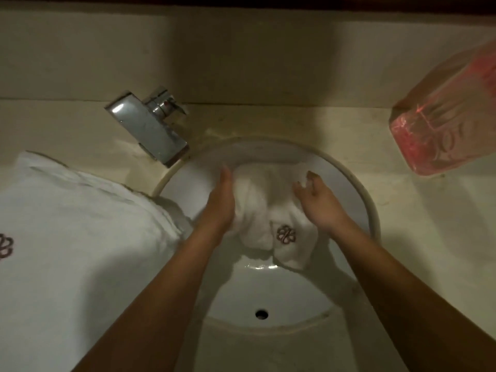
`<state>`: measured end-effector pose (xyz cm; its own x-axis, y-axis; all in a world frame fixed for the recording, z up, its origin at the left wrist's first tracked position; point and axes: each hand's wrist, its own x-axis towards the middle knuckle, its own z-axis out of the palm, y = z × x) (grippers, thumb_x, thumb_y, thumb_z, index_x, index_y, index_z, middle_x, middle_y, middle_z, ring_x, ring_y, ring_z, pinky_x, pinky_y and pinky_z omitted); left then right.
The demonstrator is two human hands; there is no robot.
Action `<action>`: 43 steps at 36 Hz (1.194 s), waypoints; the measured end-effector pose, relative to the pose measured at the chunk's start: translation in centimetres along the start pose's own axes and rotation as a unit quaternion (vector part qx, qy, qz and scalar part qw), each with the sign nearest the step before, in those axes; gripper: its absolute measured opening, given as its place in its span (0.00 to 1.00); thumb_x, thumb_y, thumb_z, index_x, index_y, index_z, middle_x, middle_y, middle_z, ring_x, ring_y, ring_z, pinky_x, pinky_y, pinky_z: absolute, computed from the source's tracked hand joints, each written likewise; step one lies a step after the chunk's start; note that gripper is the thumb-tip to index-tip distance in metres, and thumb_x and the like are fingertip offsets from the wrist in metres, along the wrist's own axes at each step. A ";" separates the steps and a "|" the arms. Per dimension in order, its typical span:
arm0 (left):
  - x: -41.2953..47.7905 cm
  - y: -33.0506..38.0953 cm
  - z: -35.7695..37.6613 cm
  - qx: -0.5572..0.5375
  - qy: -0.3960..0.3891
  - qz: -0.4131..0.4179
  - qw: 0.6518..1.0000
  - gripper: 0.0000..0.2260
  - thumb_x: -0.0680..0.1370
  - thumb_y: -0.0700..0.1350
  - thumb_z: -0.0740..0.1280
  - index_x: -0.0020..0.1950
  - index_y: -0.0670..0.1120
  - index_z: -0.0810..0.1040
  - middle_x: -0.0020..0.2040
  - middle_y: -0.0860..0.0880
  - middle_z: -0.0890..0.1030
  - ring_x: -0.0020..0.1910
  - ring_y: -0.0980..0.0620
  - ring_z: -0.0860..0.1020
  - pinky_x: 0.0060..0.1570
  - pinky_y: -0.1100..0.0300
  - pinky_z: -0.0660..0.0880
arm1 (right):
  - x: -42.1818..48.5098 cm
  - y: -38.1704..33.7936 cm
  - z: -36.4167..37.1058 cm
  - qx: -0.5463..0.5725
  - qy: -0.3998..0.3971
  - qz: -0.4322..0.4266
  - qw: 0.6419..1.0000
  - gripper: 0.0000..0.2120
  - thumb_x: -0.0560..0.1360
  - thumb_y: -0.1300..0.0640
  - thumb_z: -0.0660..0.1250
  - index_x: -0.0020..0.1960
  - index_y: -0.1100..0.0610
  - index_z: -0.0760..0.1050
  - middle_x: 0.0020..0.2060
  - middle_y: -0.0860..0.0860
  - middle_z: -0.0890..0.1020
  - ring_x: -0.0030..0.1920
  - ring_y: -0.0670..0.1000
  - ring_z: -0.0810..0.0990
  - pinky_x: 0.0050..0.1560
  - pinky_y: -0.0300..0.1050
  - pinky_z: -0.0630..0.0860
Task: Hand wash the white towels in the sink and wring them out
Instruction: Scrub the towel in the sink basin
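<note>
Folded white terry stack (80,224) on table (268,119), left of left grip (221,202), edge over the sink (371,210) rim. Boxy chrome tap (150,127) beyond that grip. Left grip flat, fingers straight, pressing the left side of the crumpled white towel (257,210) in the round sink. Right grip (319,200) open, fingers loose, touching the towel's right side. Clear pink-printed bag (442,116) far right of it.

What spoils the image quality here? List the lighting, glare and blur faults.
Head view: dim, yellowish light, with the top edge lost in shadow; glare on the chrome faucet; a small highlight on the sink below the towel; the pink plastic package looks soft and stretched by wide-angle distortion.
</note>
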<state>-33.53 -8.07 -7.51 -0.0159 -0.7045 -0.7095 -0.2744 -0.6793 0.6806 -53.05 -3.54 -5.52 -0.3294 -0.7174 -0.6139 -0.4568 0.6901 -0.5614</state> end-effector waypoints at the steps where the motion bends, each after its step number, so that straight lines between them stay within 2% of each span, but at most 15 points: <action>1: 0.5 -0.7 0.4 0.034 0.007 0.007 0.999 0.50 0.73 0.83 0.46 0.67 0.43 0.81 0.63 0.42 0.84 0.63 0.43 0.81 0.70 0.47 0.74 | 0.0 0.7 0.4 -0.028 0.013 0.001 1.000 0.34 0.83 0.39 0.62 0.84 0.54 0.62 0.76 0.58 0.74 0.75 0.62 0.73 0.75 0.57 0.69; 3: 0.7 -1.6 1.4 0.107 0.028 0.039 0.993 0.31 0.87 0.64 0.48 0.51 0.44 0.81 0.49 0.45 0.83 0.54 0.42 0.81 0.57 0.53 0.73 | -0.1 1.9 1.4 -0.024 0.037 0.014 0.999 0.36 0.80 0.39 0.64 0.82 0.56 0.63 0.74 0.61 0.74 0.73 0.64 0.73 0.74 0.61 0.71; 4: 0.8 -2.1 2.0 0.126 0.043 0.061 0.989 0.26 0.88 0.60 0.49 0.54 0.44 0.80 0.53 0.44 0.81 0.59 0.40 0.80 0.58 0.53 0.72 | -0.1 2.3 2.0 -0.006 0.036 0.039 0.999 0.34 0.81 0.41 0.65 0.79 0.59 0.66 0.72 0.62 0.74 0.72 0.64 0.74 0.72 0.60 0.73; 7: 0.7 -4.1 3.6 0.161 0.081 0.042 0.983 0.35 0.85 0.64 0.53 0.82 0.40 0.64 0.80 0.36 0.64 0.80 0.37 0.61 0.80 0.44 0.59 | 0.4 3.0 4.0 0.005 0.021 0.098 0.995 0.33 0.76 0.32 0.64 0.66 0.60 0.78 0.63 0.60 0.81 0.66 0.64 0.79 0.67 0.56 0.77; 13: 0.9 -5.4 5.6 0.263 0.150 0.013 0.953 0.48 0.77 0.76 0.55 0.79 0.36 0.66 0.76 0.36 0.70 0.76 0.37 0.67 0.78 0.44 0.62 | 2.9 4.8 5.6 0.062 0.049 0.094 0.992 0.43 0.61 0.22 0.67 0.62 0.54 0.83 0.55 0.54 0.85 0.58 0.58 0.84 0.63 0.58 0.81; 18: 1.6 -5.9 5.1 0.228 0.146 0.110 0.956 0.39 0.78 0.74 0.60 0.69 0.41 0.78 0.62 0.43 0.84 0.63 0.42 0.81 0.61 0.54 0.73 | 2.2 4.8 5.8 0.053 0.075 0.021 0.996 0.32 0.72 0.32 0.66 0.63 0.57 0.80 0.56 0.55 0.83 0.56 0.58 0.82 0.61 0.55 0.80; 22: 0.9 -4.2 4.9 0.105 0.114 0.103 0.983 0.30 0.83 0.61 0.66 0.76 0.42 0.73 0.69 0.42 0.80 0.68 0.43 0.79 0.58 0.63 0.69 | 1.4 3.5 4.7 0.085 0.114 -0.075 0.987 0.14 0.85 0.50 0.66 0.67 0.56 0.75 0.57 0.53 0.80 0.56 0.52 0.80 0.55 0.41 0.73; 25: 1.0 -3.1 3.0 0.069 0.148 0.117 0.980 0.33 0.78 0.69 0.63 0.72 0.46 0.76 0.65 0.44 0.83 0.64 0.43 0.80 0.62 0.54 0.76 | 1.9 3.8 3.1 0.077 0.157 -0.078 0.982 0.16 0.87 0.53 0.64 0.73 0.54 0.73 0.55 0.54 0.83 0.54 0.54 0.82 0.52 0.42 0.73; 28: 1.4 -2.6 0.8 0.110 0.188 0.121 0.968 0.34 0.75 0.74 0.59 0.62 0.45 0.79 0.53 0.46 0.83 0.54 0.43 0.81 0.53 0.51 0.77 | 2.6 4.0 2.1 0.081 0.174 -0.058 0.980 0.19 0.87 0.56 0.62 0.78 0.53 0.70 0.55 0.59 0.84 0.53 0.59 0.84 0.49 0.41 0.73; 30: 1.6 -2.5 0.5 0.110 0.190 0.116 0.969 0.33 0.77 0.72 0.60 0.62 0.45 0.80 0.54 0.45 0.84 0.56 0.42 0.82 0.55 0.51 0.77 | 2.2 2.9 2.9 0.129 0.155 -0.048 0.978 0.18 0.87 0.59 0.61 0.77 0.53 0.70 0.49 0.56 0.84 0.39 0.47 0.84 0.38 0.32 0.74; 32: 1.8 -2.4 1.6 0.106 0.172 0.093 0.975 0.33 0.79 0.71 0.63 0.69 0.44 0.79 0.62 0.44 0.84 0.64 0.42 0.80 0.64 0.48 0.76 | 2.2 2.1 5.2 0.145 0.118 -0.044 0.981 0.14 0.86 0.60 0.62 0.69 0.50 0.69 0.45 0.54 0.83 0.35 0.47 0.82 0.33 0.32 0.76; 36: 2.0 -3.0 5.7 0.144 0.124 0.095 0.977 0.28 0.85 0.65 0.57 0.75 0.48 0.75 0.67 0.44 0.82 0.66 0.42 0.80 0.64 0.51 0.74 | 2.3 -1.0 8.4 0.251 0.020 0.024 0.968 0.16 0.80 0.43 0.64 0.66 0.41 0.66 0.55 0.57 0.83 0.52 0.62 0.85 0.56 0.59 0.83; 38: 2.3 -2.9 6.4 0.131 0.139 0.089 0.978 0.29 0.85 0.66 0.52 0.74 0.48 0.76 0.65 0.44 0.83 0.64 0.42 0.81 0.62 0.51 0.75 | 2.4 -2.0 8.5 0.307 0.007 0.057 0.950 0.18 0.76 0.39 0.62 0.62 0.45 0.68 0.60 0.58 0.80 0.58 0.62 0.82 0.61 0.60 0.81; 41: 3.1 -2.5 6.0 0.097 0.153 0.045 0.982 0.31 0.87 0.65 0.49 0.70 0.45 0.79 0.62 0.42 0.84 0.63 0.41 0.81 0.56 0.56 0.70 | 2.2 -1.7 8.4 0.339 0.001 0.072 0.938 0.22 0.86 0.43 0.58 0.76 0.52 0.67 0.65 0.56 0.79 0.63 0.61 0.80 0.64 0.58 0.79; 43: 2.8 -2.5 6.1 0.092 0.137 0.046 0.985 0.30 0.87 0.63 0.48 0.62 0.45 0.84 0.51 0.43 0.85 0.56 0.42 0.83 0.51 0.58 0.71 | 2.5 -1.4 8.3 0.326 0.013 0.066 0.943 0.16 0.87 0.47 0.56 0.72 0.52 0.70 0.60 0.54 0.82 0.60 0.60 0.82 0.63 0.59 0.80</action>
<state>-38.76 -7.07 -12.35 0.2043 -0.8070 -0.5541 -0.4537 -0.5797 0.6768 -46.37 -5.46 -10.92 -0.3721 -0.6172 -0.6932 0.1917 0.6796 -0.7081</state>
